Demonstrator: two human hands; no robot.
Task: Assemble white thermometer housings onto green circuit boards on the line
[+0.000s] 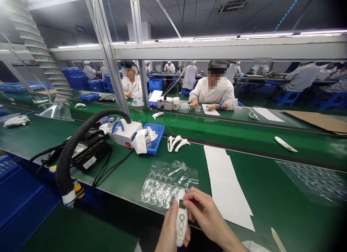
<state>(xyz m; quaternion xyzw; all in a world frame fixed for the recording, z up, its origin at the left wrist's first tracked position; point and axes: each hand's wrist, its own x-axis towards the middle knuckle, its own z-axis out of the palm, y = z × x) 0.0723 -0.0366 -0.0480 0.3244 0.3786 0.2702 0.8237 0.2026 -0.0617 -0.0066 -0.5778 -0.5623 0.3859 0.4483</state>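
Observation:
My left hand is wrapped round a slim white handheld device with several round buttons down its face, held upright at the bottom middle of the view. My right hand is curled over the device's upper end, fingertips pinching at its top right side. Just beyond the hands a clear plastic blister tray lies on the green bench. A stack of white paper sheets lies right of the tray.
Several white device shells lie further back. A blue bin with white cloth, a white box unit and a black corrugated hose stand at the left. Another blister tray lies right. Co-workers in white sit across the line.

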